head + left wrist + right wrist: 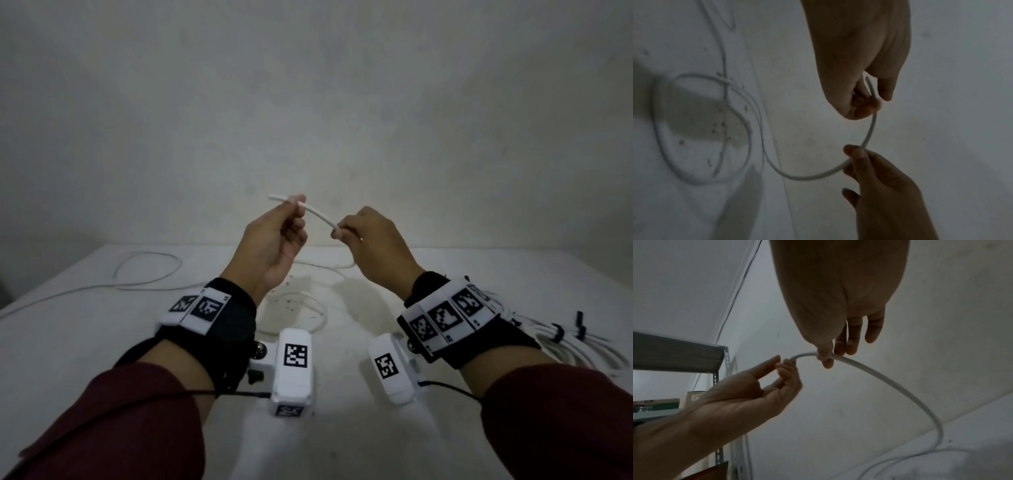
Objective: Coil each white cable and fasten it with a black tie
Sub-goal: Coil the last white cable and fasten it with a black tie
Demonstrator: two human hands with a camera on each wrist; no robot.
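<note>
While both hands are raised above the white surface point(102, 342), the left hand point(274, 246) pinches the white cable point(318, 214) near its free end and the right hand point(373, 240) pinches it just beside; its remainder trails down in loose loops onto the surface.

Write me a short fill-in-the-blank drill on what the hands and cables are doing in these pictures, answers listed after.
1. The left hand pinches the white cable near its free ____.
2. The right hand grips the same cable, and the stretch between the two hands hangs above the ____.
3. The tied bundles by the right wrist are fastened with ties coloured ____.
4. The loose cable at the far left of the table lies in a ____.

Missing words: end; table; black; loop
</note>
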